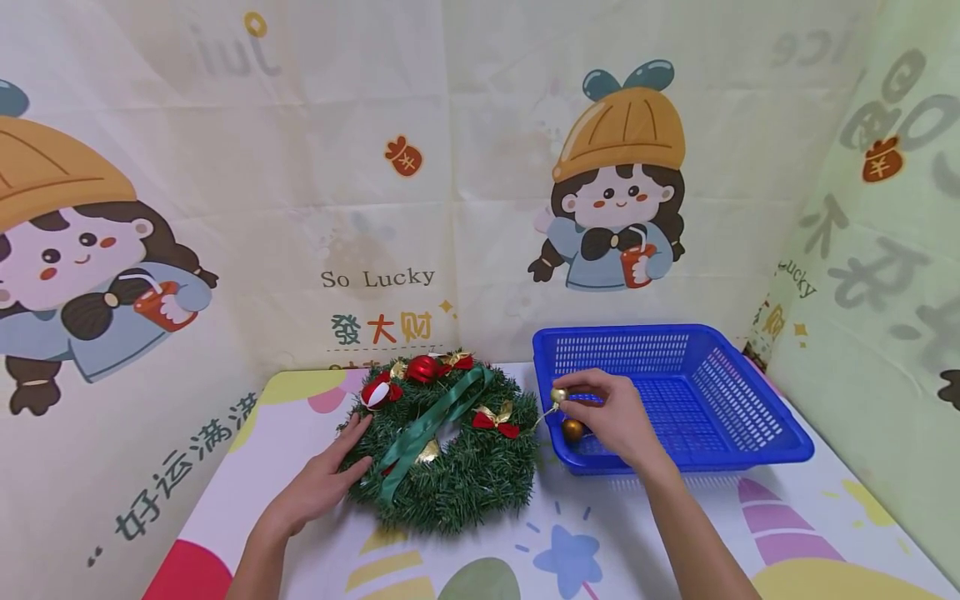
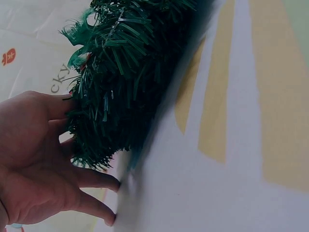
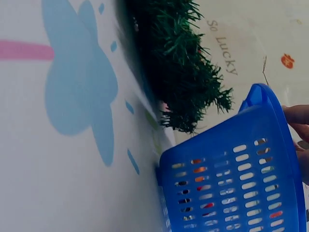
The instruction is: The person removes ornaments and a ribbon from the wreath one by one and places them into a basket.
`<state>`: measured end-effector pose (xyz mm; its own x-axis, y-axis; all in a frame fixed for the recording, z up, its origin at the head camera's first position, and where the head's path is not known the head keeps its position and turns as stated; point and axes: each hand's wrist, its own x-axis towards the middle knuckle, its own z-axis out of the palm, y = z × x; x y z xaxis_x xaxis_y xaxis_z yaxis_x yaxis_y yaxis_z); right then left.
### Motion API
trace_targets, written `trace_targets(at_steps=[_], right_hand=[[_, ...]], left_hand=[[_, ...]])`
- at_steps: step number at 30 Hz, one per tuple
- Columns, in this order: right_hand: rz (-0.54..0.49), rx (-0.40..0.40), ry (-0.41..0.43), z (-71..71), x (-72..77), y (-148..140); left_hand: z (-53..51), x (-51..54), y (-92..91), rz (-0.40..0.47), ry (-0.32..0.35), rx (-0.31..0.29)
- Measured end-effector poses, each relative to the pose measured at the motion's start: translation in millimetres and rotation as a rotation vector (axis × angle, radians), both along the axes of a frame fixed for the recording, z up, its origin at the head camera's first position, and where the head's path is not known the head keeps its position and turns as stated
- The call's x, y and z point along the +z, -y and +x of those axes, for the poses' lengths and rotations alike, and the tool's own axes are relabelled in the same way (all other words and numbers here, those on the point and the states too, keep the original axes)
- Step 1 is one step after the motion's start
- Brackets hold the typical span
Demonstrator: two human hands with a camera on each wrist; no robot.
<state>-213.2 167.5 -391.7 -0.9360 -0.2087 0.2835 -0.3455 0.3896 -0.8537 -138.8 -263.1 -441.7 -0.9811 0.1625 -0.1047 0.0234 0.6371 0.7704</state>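
Note:
A green wreath [image 1: 465, 492] lies on the table, dressed with red-and-gold bows [image 1: 497, 421], a red bauble [image 1: 423, 368] and a green ribbon [image 1: 427, 433]. At its left side rests my left hand [image 1: 326, 479], fingers spread against the branches; the left wrist view shows some fingertips touching the table. My right hand [image 1: 611, 417] pinches a small gold bauble [image 1: 559, 395] over the basket's left rim. A thin string runs from around that bauble toward the wreath. Just below hangs or rests a darker gold bauble [image 1: 572, 430]; which one, I cannot tell. In the right wrist view, the basket mostly hides the fingers.
A blue plastic basket [image 1: 750, 454] with slotted walls stands right of the wreath. The table [image 1: 315, 550] wears a white cloth with printed shapes. Behind and beside it hangs a printed cloth backdrop [image 1: 480, 167].

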Motion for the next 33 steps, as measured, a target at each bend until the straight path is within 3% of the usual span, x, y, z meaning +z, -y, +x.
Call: trace_targets(at_steps=[20,33], right_hand=[[0.071,-0.029,0.088,0.8,-1.4,-19],[0.292,-0.05,0.165,-1.3,-4.8,-24]], left_hand=[[-3.3,-2.9,1.3,-0.014,0.018,0.007],[-3.4,-5.3,2.6,-0.018,0.015,0.003]])
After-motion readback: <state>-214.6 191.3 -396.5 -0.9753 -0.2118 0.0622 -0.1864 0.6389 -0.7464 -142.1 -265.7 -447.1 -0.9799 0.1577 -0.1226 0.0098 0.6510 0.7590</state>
